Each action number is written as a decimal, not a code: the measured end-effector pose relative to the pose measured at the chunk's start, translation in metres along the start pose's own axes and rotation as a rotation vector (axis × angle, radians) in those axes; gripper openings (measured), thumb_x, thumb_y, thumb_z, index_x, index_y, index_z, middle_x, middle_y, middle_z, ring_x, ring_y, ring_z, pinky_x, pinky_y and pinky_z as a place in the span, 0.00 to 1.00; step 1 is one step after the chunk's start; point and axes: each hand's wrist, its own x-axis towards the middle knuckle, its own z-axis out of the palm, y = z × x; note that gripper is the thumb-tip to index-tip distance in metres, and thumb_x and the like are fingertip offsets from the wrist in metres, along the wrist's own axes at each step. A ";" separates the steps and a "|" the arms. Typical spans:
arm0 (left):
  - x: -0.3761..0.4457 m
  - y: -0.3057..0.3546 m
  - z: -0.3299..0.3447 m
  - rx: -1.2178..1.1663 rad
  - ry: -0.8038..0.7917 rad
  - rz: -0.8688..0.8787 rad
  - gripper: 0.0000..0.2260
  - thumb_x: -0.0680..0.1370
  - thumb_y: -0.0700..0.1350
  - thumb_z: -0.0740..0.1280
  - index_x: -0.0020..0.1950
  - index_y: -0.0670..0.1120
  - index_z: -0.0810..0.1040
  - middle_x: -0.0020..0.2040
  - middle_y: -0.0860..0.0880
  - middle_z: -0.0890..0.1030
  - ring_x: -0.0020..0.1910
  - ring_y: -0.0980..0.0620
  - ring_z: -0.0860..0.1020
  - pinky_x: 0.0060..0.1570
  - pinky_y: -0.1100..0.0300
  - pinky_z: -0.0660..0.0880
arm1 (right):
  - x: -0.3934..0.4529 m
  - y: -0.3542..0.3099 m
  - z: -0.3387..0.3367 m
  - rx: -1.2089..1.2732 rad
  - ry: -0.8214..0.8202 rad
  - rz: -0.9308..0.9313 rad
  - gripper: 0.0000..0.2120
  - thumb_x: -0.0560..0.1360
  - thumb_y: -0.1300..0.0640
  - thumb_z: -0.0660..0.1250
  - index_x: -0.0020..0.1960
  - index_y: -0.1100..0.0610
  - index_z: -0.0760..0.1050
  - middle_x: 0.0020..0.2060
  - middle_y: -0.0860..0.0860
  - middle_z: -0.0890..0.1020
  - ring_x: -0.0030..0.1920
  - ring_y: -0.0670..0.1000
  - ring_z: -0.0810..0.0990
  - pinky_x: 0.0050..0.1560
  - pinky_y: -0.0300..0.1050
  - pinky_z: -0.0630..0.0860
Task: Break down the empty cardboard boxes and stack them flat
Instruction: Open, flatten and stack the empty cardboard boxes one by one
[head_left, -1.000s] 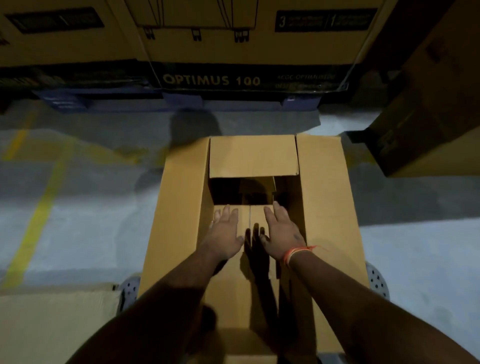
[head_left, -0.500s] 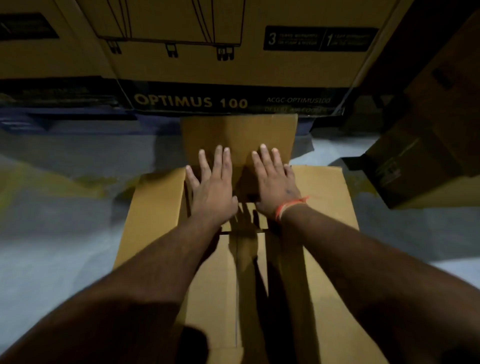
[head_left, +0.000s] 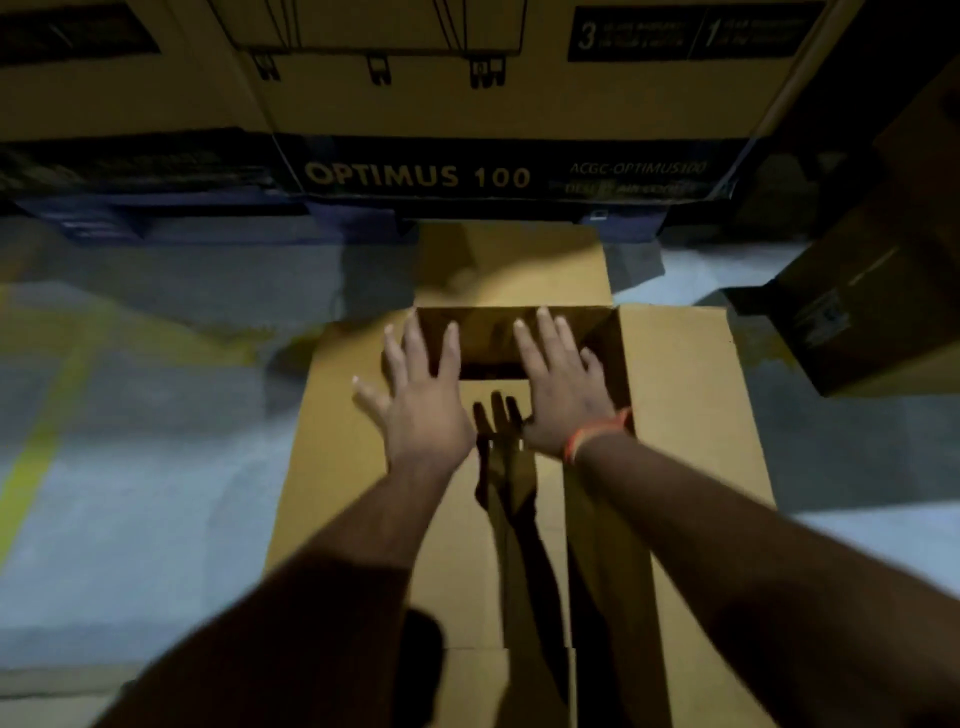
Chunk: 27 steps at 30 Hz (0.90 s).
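a: at the middle of the view, a cardboard box (head_left: 519, 467) lies on the grey floor (head_left: 156, 493), running from 6 o'clock up to 12 o'clock.

b: and the hands?

a: left hand (head_left: 421, 405) and right hand (head_left: 563, 395) are both spread flat, fingers straight, gripping nothing. fingertips reach the dark opening (head_left: 498, 338) at the far end; whether the palms touch the board i can't tell.

b: how to do it well?

a: i'd press evenly on both sides of the centre seam, keep weight low, and fold the far flap (head_left: 514, 265) inward or out flat before leaning.

b: which way does it point?

a: long axis 6 to 12, open end toward the printed carton (head_left: 415, 174) at 12 o'clock.
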 end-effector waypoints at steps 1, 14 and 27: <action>-0.030 -0.007 0.004 0.011 0.019 -0.079 0.48 0.73 0.50 0.73 0.82 0.59 0.44 0.83 0.44 0.38 0.81 0.37 0.41 0.68 0.23 0.55 | -0.028 -0.014 0.014 0.066 0.004 -0.009 0.57 0.71 0.52 0.74 0.81 0.47 0.32 0.80 0.53 0.33 0.81 0.57 0.36 0.79 0.61 0.50; -0.182 -0.069 0.004 -0.291 -0.326 -0.173 0.31 0.82 0.37 0.61 0.83 0.54 0.57 0.62 0.43 0.80 0.56 0.45 0.80 0.58 0.53 0.79 | -0.245 -0.108 0.081 0.291 -0.385 0.188 0.52 0.76 0.57 0.69 0.81 0.47 0.32 0.80 0.53 0.35 0.81 0.56 0.38 0.81 0.56 0.47; -0.146 -0.068 -0.170 -0.485 -0.203 -0.020 0.31 0.82 0.38 0.61 0.80 0.62 0.60 0.70 0.47 0.77 0.63 0.42 0.78 0.60 0.47 0.79 | -0.216 -0.133 -0.007 0.000 -0.935 -0.053 0.35 0.79 0.33 0.55 0.81 0.48 0.58 0.81 0.52 0.58 0.80 0.60 0.54 0.77 0.69 0.45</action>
